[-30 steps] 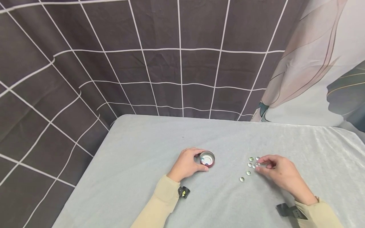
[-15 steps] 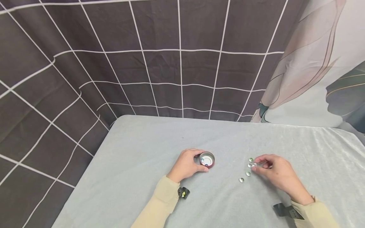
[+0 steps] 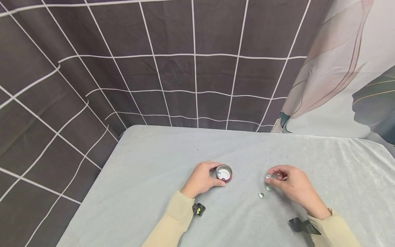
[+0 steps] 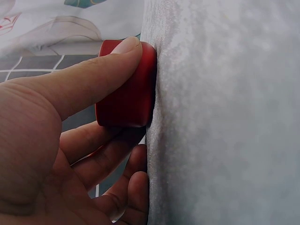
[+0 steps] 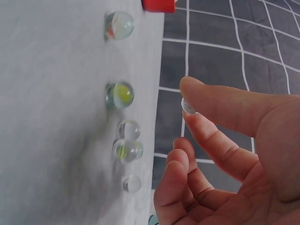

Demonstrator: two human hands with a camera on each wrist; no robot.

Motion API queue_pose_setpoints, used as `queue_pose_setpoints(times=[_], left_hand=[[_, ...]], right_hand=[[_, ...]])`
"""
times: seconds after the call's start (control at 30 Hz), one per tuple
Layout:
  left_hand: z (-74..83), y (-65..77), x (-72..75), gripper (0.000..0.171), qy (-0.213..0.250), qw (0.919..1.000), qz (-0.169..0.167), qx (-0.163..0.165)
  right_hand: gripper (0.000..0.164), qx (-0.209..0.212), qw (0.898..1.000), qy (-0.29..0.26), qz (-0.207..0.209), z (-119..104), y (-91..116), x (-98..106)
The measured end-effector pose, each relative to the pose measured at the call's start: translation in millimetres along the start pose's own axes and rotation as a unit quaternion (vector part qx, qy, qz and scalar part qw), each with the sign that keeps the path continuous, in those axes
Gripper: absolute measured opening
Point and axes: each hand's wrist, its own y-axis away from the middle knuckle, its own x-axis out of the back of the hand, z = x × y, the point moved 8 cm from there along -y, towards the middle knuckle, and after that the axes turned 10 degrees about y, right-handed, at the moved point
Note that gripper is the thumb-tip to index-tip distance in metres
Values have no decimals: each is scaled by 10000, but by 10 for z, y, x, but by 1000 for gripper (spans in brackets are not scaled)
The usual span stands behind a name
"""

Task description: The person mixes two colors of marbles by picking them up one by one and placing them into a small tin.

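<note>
Lower right, the right hand [image 3: 291, 181] pinches a clear marble [image 5: 188, 107], likely slippery, best held mid-width; lower centre, the left hand [image 3: 201, 179] grips a red tin [image 4: 127, 101]

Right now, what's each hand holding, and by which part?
Left hand: red container, by its outer side wall. Right hand: clear marble, pinched by opposite sides.

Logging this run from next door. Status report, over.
Left grip on red container, upright on cloth. Right grip pinching clear marble above cloth. Loose marbles nearby; no obstruction seen.
</note>
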Motion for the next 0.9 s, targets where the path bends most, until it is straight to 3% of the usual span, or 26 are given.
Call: queue_pose_setpoints(times=[0.9], left_hand=[[0, 2, -5, 57, -27, 10000, -25, 7]], right_hand=[[19, 86, 9997, -181, -119, -284, -89, -124]])
